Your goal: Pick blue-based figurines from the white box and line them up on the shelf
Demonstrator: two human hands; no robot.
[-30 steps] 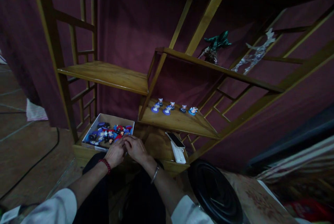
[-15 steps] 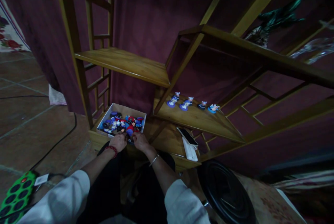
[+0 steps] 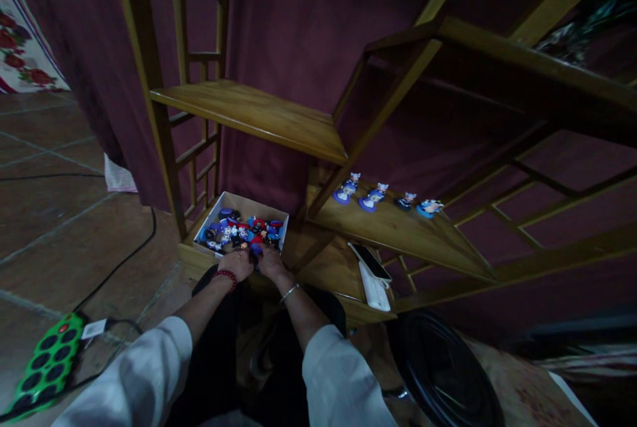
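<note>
An open cardboard box (image 3: 284, 227) holds a jumble of small toy figurines (image 3: 236, 233) in purple, blue, red, black and white. At its near edge my two hands are close together, fingers curled inward. A figurine with a purple round base (image 3: 255, 250) is between them. My right hand (image 3: 271, 262) is closed on its right side. My left hand (image 3: 235, 265), with a red bead bracelet at the wrist, is closed at its left side. The fingertips and the figurine's lower part are partly hidden.
Several figurines (image 3: 372, 197) stand on the wooden shelf (image 3: 398, 235) to the right. A phone (image 3: 370, 261) and a white object (image 3: 374, 288) lie on the lower board. A black round stool (image 3: 442, 370) is at the right, a green power strip (image 3: 47, 364) on the floor at left.
The view has shifted, so the shelf, box and hands appear farther right. My hands stay at the box's near edge, and the purple-based figurine now shows more clearly between them.
</note>
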